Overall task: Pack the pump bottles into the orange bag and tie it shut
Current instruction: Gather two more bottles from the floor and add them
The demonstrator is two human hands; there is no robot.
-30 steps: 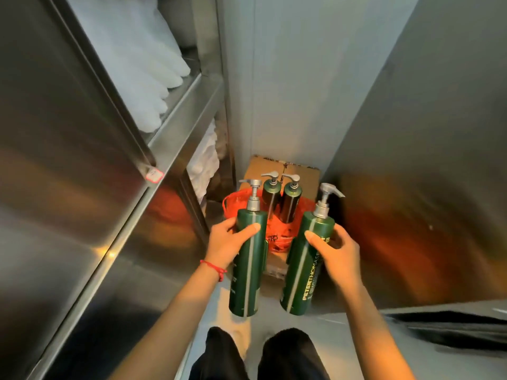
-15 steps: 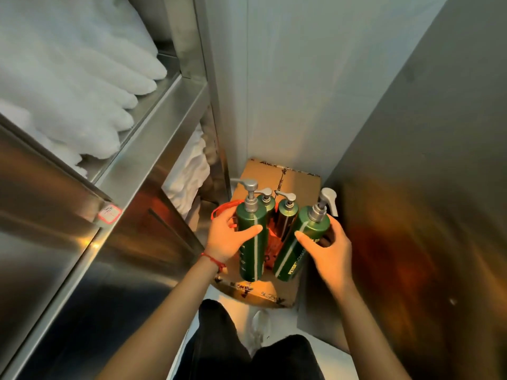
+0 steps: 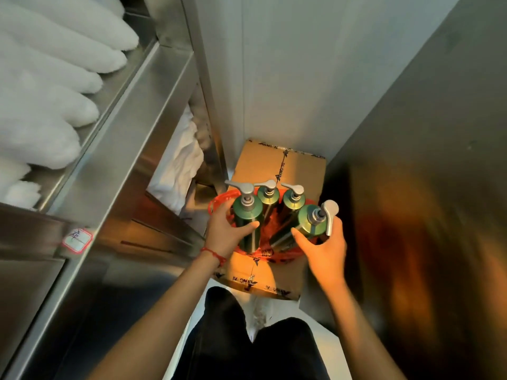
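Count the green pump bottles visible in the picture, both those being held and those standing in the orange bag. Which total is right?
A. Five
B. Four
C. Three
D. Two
B. The left hand holds one green bottle, the right hand holds another bottle, and two more, the back-left bottle and the back-right bottle, stand in the orange bag on the cardboard box.
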